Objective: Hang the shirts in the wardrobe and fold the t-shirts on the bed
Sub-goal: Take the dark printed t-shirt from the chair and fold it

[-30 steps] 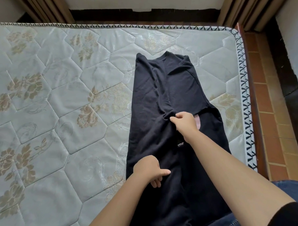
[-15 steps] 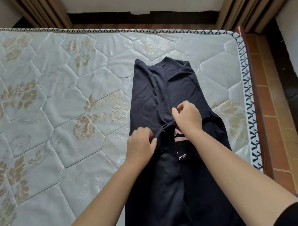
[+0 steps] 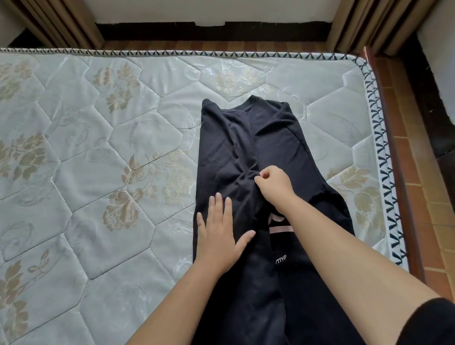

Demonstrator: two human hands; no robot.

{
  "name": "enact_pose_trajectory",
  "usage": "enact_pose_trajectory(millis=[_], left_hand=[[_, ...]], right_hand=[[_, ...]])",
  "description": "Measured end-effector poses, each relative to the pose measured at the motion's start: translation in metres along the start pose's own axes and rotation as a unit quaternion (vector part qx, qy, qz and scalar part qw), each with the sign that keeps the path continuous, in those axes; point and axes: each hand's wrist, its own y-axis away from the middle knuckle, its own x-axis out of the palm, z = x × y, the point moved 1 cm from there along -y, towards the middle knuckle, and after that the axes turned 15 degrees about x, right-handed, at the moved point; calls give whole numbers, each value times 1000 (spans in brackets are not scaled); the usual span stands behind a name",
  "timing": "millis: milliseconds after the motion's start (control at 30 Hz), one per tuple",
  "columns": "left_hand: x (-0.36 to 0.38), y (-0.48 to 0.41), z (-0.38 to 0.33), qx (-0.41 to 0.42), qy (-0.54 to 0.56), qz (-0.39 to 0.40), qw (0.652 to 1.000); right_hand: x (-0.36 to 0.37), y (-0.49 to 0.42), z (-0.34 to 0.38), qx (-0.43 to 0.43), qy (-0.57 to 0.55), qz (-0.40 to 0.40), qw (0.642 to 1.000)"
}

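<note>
A black t-shirt [image 3: 246, 145] lies lengthwise on the mattress [image 3: 90, 165], collar at the far end, both sides folded in toward the middle. A pink print and small white lettering show in the gap between the folded flaps. My left hand [image 3: 218, 232] lies flat with fingers spread on the left flap. My right hand [image 3: 272, 186] has its fingers curled and pinches the bunched cloth at the shirt's middle, where creases gather.
The quilted mattress with gold flowers stretches wide to the left. Its right edge [image 3: 385, 165] meets a wooden frame and a tiled floor [image 3: 426, 215]. Curtains [image 3: 365, 15] hang at the far corners by the wall.
My left hand has let go of the cloth and now lies flat on the left flap. My right hand stays pinching the middle fold. The camera has tilted down a little.
</note>
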Motion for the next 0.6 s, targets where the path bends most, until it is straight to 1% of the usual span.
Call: enact_pose_trajectory(millis=[67, 133, 200, 267, 333, 367, 400, 433, 500, 533, 600], left_hand=[[7, 0, 0, 9, -29, -11, 999], [12, -1, 1, 27, -36, -28, 999], [16, 0, 1, 59, -42, -42, 997], [13, 1, 1, 89, -15, -89, 992], [4, -4, 4, 103, 62, -154, 981], [-2, -9, 7, 103, 77, -195, 972], [-7, -18, 13, 103, 66, -229, 966], [-11, -27, 19, 99, 42, -238, 965], [-17, -46, 33, 84, -3, -202, 976], [-17, -53, 40, 74, -11, -180, 981], [-10, -59, 48, 57, -2, -160, 985]], right_hand=[[2, -5, -2, 24, -22, -16, 999], [2, -8, 3, 44, -64, -3, 997], [1, -9, 9, 50, -62, 17, 997], [2, -11, 15, 32, -48, 18, 998], [0, -15, 19, 18, -32, -5, 999], [-1, -17, 19, 17, -12, -18, 1000], [-2, -19, 19, 16, 6, -33, 999], [-3, -21, 18, 19, 13, -42, 999], [-3, -23, 20, 24, 3, -44, 999], [-2, -25, 22, 19, 3, -43, 999], [1, -31, 26, 1, 13, -46, 999]])
